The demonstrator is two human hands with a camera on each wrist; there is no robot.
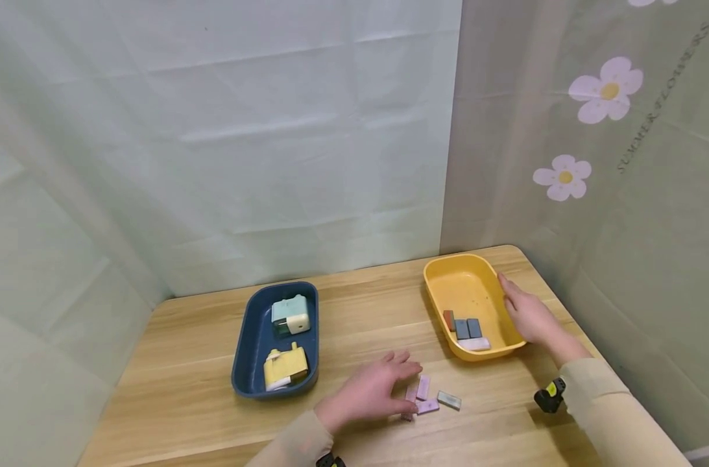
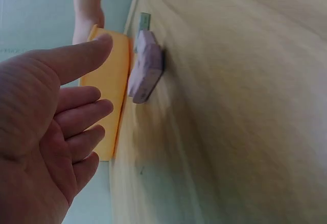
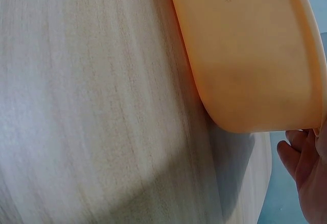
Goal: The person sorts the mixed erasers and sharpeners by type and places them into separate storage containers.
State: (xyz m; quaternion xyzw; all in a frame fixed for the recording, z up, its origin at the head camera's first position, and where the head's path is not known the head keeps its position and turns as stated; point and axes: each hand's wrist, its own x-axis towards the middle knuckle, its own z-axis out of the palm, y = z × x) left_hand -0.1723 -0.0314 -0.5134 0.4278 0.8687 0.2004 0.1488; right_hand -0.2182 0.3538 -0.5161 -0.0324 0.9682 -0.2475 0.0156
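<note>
My left hand (image 1: 374, 389) hovers palm down over a small pile of pink erasers (image 1: 422, 387) on the wooden table, fingers straight and holding nothing. In the left wrist view the open palm (image 2: 46, 132) faces a pink eraser (image 2: 146, 67) without touching it. A grey-green eraser (image 1: 449, 400) lies just right of the pile. My right hand (image 1: 526, 311) rests against the right rim of the yellow tray (image 1: 459, 272), fingers extended along it; the right wrist view shows the fingers (image 3: 301, 168) beside the tray's wall (image 3: 245, 55). Several erasers (image 1: 465, 329) lie inside the tray.
A dark blue tray (image 1: 246, 350) at left holds a pale blue sharpener (image 1: 290, 314) and a yellow one (image 1: 285, 366). Cloth backdrops close off the back and right side. The table's right edge runs close beside the yellow tray.
</note>
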